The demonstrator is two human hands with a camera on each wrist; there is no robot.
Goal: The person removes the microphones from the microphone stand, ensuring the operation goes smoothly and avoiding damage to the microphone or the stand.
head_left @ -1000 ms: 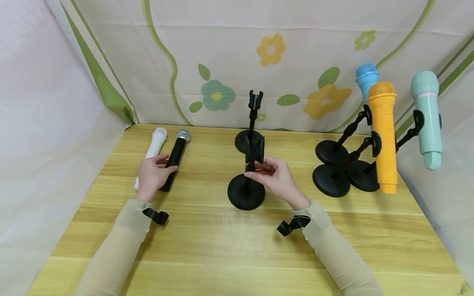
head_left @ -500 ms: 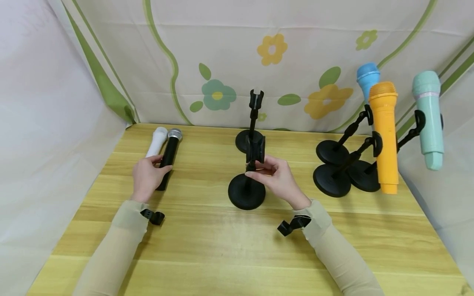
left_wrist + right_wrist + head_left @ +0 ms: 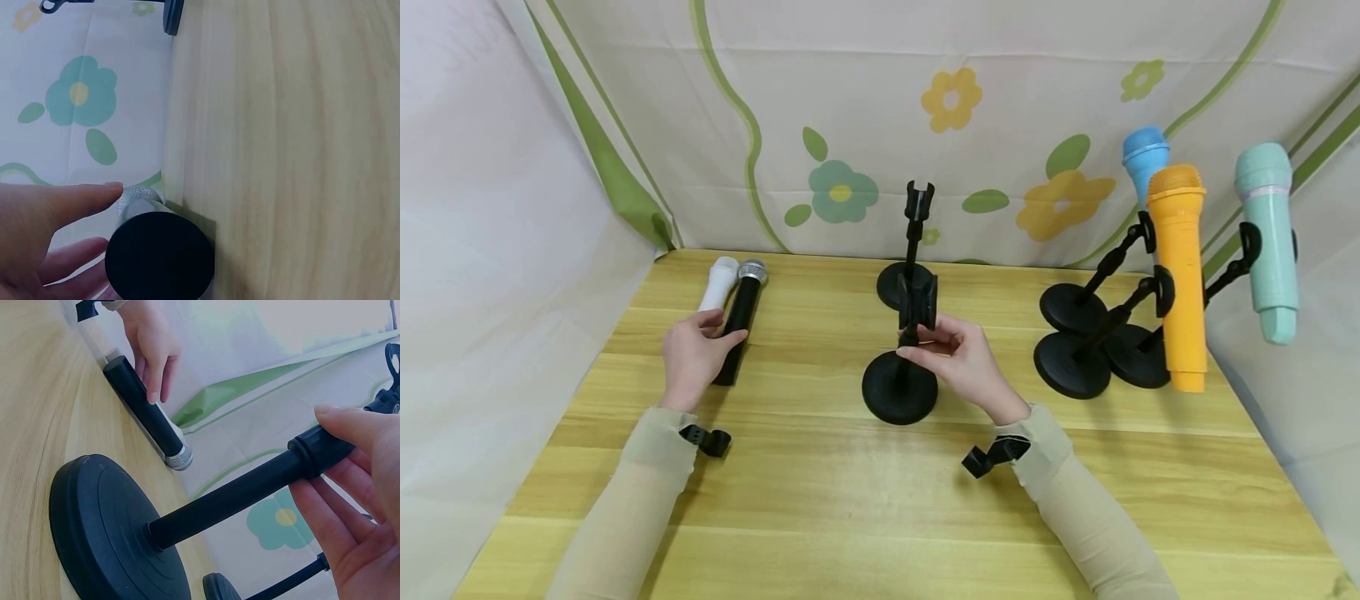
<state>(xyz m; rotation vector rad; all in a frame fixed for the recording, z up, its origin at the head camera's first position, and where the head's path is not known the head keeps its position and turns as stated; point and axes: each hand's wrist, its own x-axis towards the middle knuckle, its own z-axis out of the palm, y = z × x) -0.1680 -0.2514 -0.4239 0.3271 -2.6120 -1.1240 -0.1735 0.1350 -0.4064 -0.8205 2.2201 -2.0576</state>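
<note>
My left hand [image 3: 691, 354] is over the black microphone [image 3: 741, 325] with the silver head, fingers loosely spread. Its thumb tip reaches the microphone's upper edge, seen in the right wrist view. The fingers lie on the left side, over the white microphone [image 3: 718, 283], whose handle they partly hide. Both microphones lie side by side on the table. My right hand [image 3: 955, 362] pinches the neck of the nearer black microphone stand [image 3: 900, 392], thumb on one side and fingers on the other. This stand is upright on its round base, and its clip [image 3: 917, 302] holds no microphone.
Another bare black stand [image 3: 917, 221] is right behind the held one. On the right, close together, stand holders with a blue [image 3: 1145, 158], an orange [image 3: 1177, 275] and a mint-green microphone [image 3: 1267, 242]. A patterned curtain [image 3: 880, 92] borders the wooden table [image 3: 835, 517] at the back.
The black microphone has slid left with my left hand, up against the white one. My left hand has since shifted slightly further left. The right hand and the stand have stayed put.
</note>
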